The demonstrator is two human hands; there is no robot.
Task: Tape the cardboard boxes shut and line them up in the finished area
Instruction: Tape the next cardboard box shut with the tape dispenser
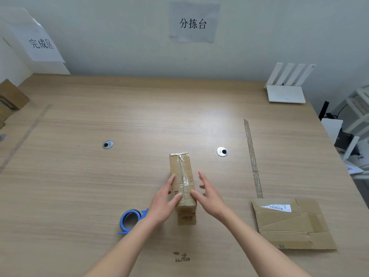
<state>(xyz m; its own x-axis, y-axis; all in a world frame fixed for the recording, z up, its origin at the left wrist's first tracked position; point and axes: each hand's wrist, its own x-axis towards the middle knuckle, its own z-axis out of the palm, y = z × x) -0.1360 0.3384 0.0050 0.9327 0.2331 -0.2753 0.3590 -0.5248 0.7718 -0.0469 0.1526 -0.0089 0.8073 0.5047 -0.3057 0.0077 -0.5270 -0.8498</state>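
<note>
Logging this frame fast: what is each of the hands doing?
Left hand: open, straight fingers on the cardboard box.
Right hand: open, thumb touching the box.

Narrow cardboard box (pixel 182 183) is lying lengthwise on the wooden table (pixel 99 186), clear tape running along its top seam. Left hand (pixel 162 204) is touching the box's left side, fingers straight. Right hand (pixel 208 197) is resting its thumb on the top, fingers spread. Blue tape dispenser (pixel 130 218) is sitting just left; flattened cardboard (pixel 291 224) is lying well right.

Tape dispenser (pixel 130 218) crowds left; flattened carton (pixel 291 224) blocks right.
</note>
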